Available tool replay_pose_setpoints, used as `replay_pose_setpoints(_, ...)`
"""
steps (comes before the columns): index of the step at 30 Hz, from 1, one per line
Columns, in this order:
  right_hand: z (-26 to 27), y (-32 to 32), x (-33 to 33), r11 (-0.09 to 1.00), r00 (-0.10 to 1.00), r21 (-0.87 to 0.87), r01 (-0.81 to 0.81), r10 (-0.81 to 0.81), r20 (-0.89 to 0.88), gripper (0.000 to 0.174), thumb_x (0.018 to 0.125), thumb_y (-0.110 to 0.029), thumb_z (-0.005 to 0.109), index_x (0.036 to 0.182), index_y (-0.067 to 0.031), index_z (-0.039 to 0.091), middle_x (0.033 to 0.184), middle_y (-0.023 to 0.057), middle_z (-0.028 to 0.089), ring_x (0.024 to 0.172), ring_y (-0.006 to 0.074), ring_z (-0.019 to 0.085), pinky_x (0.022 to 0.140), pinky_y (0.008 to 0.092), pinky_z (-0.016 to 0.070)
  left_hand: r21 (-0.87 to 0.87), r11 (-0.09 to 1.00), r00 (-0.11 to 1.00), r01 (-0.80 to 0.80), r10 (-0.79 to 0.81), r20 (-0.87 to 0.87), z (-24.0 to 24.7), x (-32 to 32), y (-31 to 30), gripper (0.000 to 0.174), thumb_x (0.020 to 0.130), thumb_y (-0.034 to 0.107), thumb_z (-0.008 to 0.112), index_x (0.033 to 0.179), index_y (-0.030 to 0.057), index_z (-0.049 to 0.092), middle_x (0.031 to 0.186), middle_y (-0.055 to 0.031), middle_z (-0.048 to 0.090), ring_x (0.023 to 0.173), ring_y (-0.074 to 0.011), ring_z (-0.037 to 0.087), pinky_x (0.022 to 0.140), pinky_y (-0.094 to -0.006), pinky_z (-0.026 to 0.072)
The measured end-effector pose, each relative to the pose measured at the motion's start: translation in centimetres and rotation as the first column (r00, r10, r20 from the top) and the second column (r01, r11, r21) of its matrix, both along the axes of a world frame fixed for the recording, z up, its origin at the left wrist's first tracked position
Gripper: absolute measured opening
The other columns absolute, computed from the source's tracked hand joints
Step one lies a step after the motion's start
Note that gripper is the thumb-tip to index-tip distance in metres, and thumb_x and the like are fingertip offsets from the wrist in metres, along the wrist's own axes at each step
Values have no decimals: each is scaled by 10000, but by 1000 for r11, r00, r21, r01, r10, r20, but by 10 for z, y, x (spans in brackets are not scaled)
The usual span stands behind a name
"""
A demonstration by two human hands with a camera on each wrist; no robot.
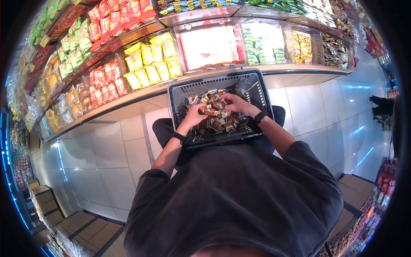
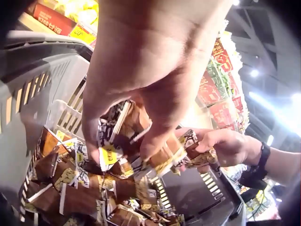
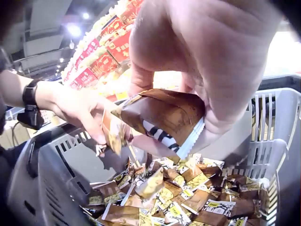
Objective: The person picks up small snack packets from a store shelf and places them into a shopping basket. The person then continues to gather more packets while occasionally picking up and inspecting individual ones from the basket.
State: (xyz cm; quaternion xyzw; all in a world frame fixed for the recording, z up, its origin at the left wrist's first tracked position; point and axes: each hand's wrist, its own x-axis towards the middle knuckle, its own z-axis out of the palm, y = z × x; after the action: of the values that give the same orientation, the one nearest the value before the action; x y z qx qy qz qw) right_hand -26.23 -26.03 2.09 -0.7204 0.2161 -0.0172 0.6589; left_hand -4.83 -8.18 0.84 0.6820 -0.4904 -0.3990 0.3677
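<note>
A dark grey plastic basket [image 1: 172, 103] sits between the person's knees, with many small brown snack packets [image 1: 219, 125] heaped inside. Over the left part of the heap, the left hand [image 1: 195, 115] grips brown packets [image 2: 134, 120] between thumb and fingers. The right hand [image 1: 238, 105] is over the heap's far right side. In the right wrist view it pinches a shiny brown packet [image 3: 167, 115] with a striped black-and-white end. Both hands are close together above the pile, and the wrapped packets below overlap loosely.
Beyond the basket runs a low store shelf [image 1: 209, 70] with yellow packets [image 1: 154, 60], red packets [image 1: 107, 79] and other wrapped snacks. Pale floor tiles [image 1: 100, 150] lie to the left. Brown boxes [image 1: 90, 229] stand behind on the left; someone's dark shoes [image 1: 380, 105] show at right.
</note>
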Motion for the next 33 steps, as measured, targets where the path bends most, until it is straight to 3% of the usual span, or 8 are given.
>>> replay_pose_setpoints(3,1,3,-2,949,965,214,232,-197,-176,446,828,-76,782,1232,-31,597,1018,47,621,833,124,614,685,273,518,155,976,974,156,-178,139,-13,3,8,506,712,152,827,1177,51,658,1198,-167,588,1157,-325,594,1012,-393,470)
replay_pose_setpoints(8,-4,6,1,883,915,289,370,-292,-279,429,871,-189,819,1160,8,570,1047,59,610,868,140,639,694,284,534,170,982,949,81,-128,288,-32,1,10,544,749,189,822,1243,70,627,1241,-165,586,1175,-336,596,1020,-406,471)
replay_pose_setpoints(12,-9,7,10,735,919,552,394,-318,-233,355,950,-163,724,1210,-31,520,1121,62,616,975,155,660,764,324,581,132,988,977,-85,109,-186,-4,-18,-5,551,903,339,750,1295,-10,580,1226,-193,582,1128,-301,620,923,-398,540)
replay_pose_setpoints(14,10,13,18,754,929,544,369,-287,-233,258,995,-156,657,1196,-53,530,1115,54,626,1007,156,666,779,328,595,261,964,619,-58,240,-748,48,-27,-6,507,963,319,697,1313,-23,566,1241,-171,578,1095,-243,641,822,-345,571)
replay_pose_setpoints(20,86,20,20,868,944,376,325,-318,-81,226,1025,-256,623,1097,-49,676,1002,28,684,914,106,657,760,296,593,-38,986,882,-162,128,-454,94,-24,-5,258,978,191,692,1140,-8,664,945,-15,688,926,-75,612,809,-236,482)
replay_pose_setpoints(24,174,40,19,771,904,509,382,-426,-33,235,1028,-254,618,1069,-44,714,1052,-5,669,897,72,640,678,242,540,-119,974,892,-191,122,-435,159,-32,2,293,961,191,708,1152,-24,651,1004,-67,708,984,-120,656,864,-281,515)
replay_pose_setpoints(27,210,57,20,780,869,497,380,-486,97,211,985,-246,692,961,-44,747,809,-61,576,644,12,462,546,200,333,-201,963,874,-176,59,-482,207,-44,6,266,949,134,714,1135,-42,642,938,-73,709,882,-125,680,794,-281,553)
replay_pose_setpoints(33,272,72,15,806,796,386,449,-557,238,239,978,-187,696,848,9,737,757,-37,581,552,27,475,467,210,351,-319,931,824,-178,-36,-565,261,-60,23,146,930,-27,673,1036,-78,587,919,-122,716,774,-150,717,677,-288,596)
